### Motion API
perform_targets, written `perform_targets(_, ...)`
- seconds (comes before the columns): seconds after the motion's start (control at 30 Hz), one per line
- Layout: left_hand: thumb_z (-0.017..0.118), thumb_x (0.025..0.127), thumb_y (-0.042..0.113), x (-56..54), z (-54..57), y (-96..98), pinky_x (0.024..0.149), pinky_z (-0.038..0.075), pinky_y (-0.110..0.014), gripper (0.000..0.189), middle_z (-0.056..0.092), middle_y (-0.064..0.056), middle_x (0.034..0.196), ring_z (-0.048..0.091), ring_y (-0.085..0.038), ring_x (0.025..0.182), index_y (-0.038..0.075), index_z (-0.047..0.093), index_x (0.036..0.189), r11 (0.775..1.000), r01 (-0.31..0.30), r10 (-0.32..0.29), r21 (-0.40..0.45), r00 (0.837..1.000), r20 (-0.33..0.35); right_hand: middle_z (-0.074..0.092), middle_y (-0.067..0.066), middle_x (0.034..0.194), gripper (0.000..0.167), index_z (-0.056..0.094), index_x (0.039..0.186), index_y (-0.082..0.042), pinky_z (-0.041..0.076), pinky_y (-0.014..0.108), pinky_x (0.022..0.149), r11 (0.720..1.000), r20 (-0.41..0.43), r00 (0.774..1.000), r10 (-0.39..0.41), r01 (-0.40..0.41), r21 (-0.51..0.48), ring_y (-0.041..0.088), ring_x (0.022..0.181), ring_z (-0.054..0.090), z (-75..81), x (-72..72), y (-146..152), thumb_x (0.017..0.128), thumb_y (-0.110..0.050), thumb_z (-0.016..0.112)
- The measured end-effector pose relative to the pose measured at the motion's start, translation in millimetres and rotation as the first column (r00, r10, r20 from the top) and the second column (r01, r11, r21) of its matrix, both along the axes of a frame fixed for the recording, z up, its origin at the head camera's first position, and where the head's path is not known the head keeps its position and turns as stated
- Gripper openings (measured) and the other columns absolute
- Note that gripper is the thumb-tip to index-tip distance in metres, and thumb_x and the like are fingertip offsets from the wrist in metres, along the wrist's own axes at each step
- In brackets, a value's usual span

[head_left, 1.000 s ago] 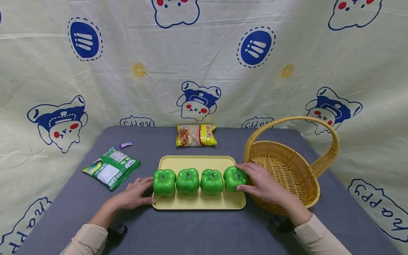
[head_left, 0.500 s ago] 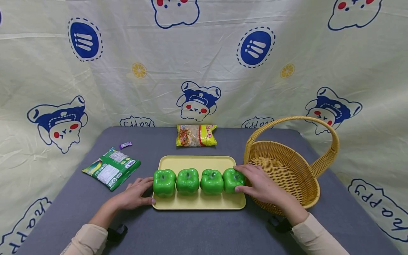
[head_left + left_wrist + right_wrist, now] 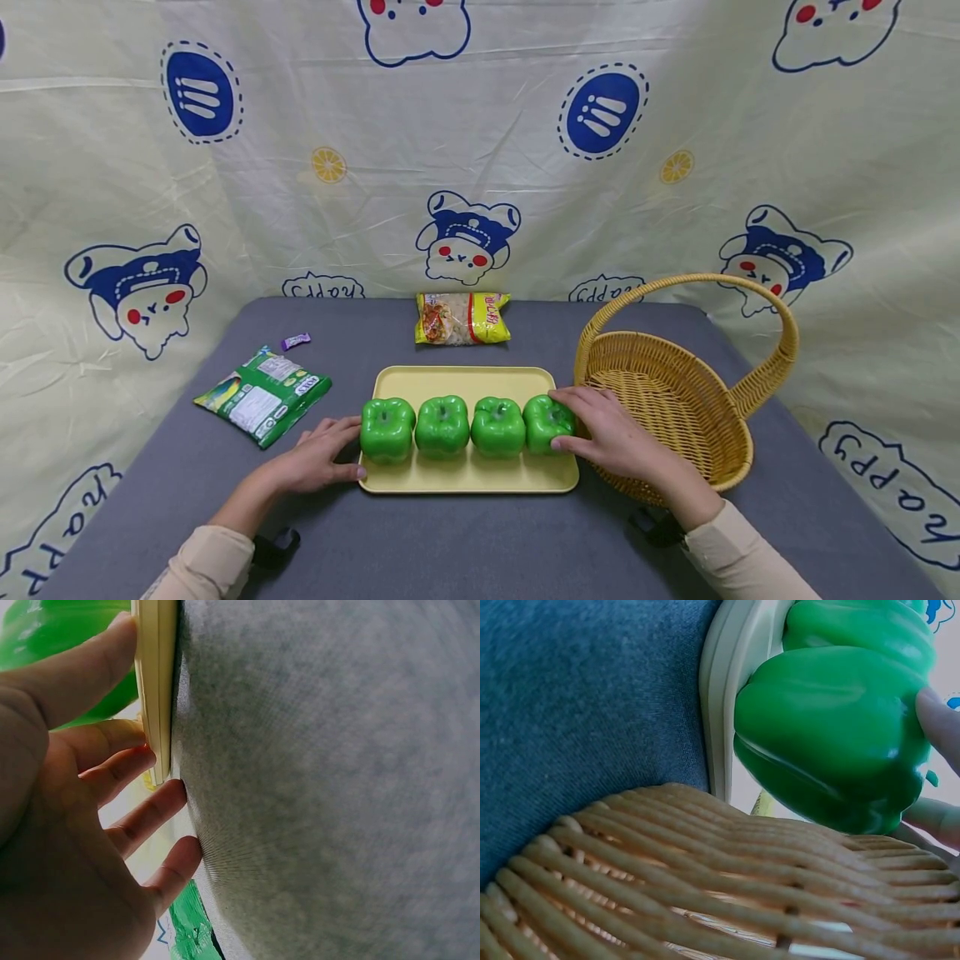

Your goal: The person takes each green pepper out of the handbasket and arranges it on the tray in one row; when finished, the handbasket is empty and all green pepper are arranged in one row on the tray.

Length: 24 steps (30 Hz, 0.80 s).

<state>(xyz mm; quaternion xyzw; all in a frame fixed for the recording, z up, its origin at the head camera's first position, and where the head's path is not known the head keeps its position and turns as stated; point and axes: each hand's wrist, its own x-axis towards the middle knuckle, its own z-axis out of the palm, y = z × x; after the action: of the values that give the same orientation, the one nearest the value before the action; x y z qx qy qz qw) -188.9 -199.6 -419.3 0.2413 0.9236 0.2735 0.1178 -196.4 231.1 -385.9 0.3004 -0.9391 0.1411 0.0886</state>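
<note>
Several green bell peppers stand in a row on a pale yellow tray (image 3: pixel 465 482). My right hand (image 3: pixel 618 433) holds the rightmost green bell pepper (image 3: pixel 546 427) between thumb and fingers. In the right wrist view that pepper (image 3: pixel 832 735) sits at the tray's end, against its neighbour. At the tray's left edge is my left hand (image 3: pixel 315 457), its fingers spread and loosely bent. The left wrist view has the thumb and some fingertips touching the tray's side (image 3: pixel 155 682). The leftmost pepper (image 3: pixel 387 430) stands just inside that edge.
A wicker basket (image 3: pixel 675 400) with a tall handle stands at the right, close beside the tray and under my right wrist. A yellow food packet (image 3: pixel 462 319) lies behind the tray. To the left are a green snack bag (image 3: pixel 262 396) and a small purple wrapped sweet (image 3: pixel 296 342).
The rightmost pepper has shifted slightly left with my right hand, closing up to its neighbour, and now stands straighter. My left hand has kept its place.
</note>
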Motion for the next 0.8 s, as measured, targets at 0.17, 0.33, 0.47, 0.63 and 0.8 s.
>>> perform_targets(0.17,0.066,0.085,0.038,-0.6,0.5,0.0,0.094,0.026,-0.061,0.071,0.04,-0.019,0.144,0.035,-0.037,0.126,-0.001,0.042,0.139,1.0,0.0,0.0,-0.001,1.0,-0.003,0.054,0.011,0.132,0.066,0.049,0.135,-0.008,0.036,0.053,0.099,1.0,-0.023,1.0,0.014,-0.014,-0.007,0.028,0.123,0.05,0.8,0.0,0.4,0.081,-0.038,0.071)
perform_targets(0.33,0.066,0.085,0.039,-1.6,0.1,0.2,0.094,0.026,-0.061,0.071,0.041,-0.019,0.144,0.035,-0.037,0.125,-0.001,0.043,0.139,1.0,0.001,-0.001,-0.004,1.0,-0.005,0.055,0.011,0.132,0.065,0.049,0.135,-0.008,0.037,0.054,0.098,1.0,-0.037,0.999,0.018,-0.019,-0.006,0.029,0.122,0.05,1.8,0.1,0.5,0.081,-0.037,0.072)
perform_targets(0.47,0.067,0.085,0.038,-2.0,-0.3,0.5,0.094,0.025,-0.062,0.071,0.041,-0.019,0.144,0.035,-0.038,0.126,-0.001,0.043,0.138,1.0,0.0,0.0,-0.005,1.0,0.0,0.055,0.011,0.131,0.063,0.05,0.134,-0.008,0.039,0.053,0.097,1.0,-0.052,0.998,0.022,-0.023,-0.019,0.029,0.121,0.051,2.7,0.5,1.0,0.081,-0.036,0.072)
perform_targets(0.63,0.067,0.085,0.038,-1.7,0.1,0.5,0.095,0.025,-0.063,0.071,0.041,-0.019,0.144,0.035,-0.038,0.126,-0.001,0.043,0.138,1.0,-0.002,0.002,-0.009,1.0,-0.002,0.055,0.012,0.131,0.062,0.052,0.132,-0.006,0.039,0.052,0.096,0.998,-0.085,0.996,0.041,-0.045,-0.046,0.029,0.119,0.052,4.4,1.7,1.4,0.081,-0.035,0.072)
perform_targets(0.8,0.068,0.084,0.038,-0.7,2.2,0.4,0.094,0.026,-0.062,0.071,0.04,-0.019,0.144,0.036,-0.037,0.125,-0.001,0.043,0.138,1.0,-0.001,0.001,-0.012,1.0,-0.011,0.056,0.009,0.131,0.061,0.052,0.132,-0.008,0.04,0.051,0.095,0.996,-0.112,0.993,0.041,-0.05,-0.071,0.029,0.118,0.053,8.5,4.8,3.2,0.081,-0.035,0.073)
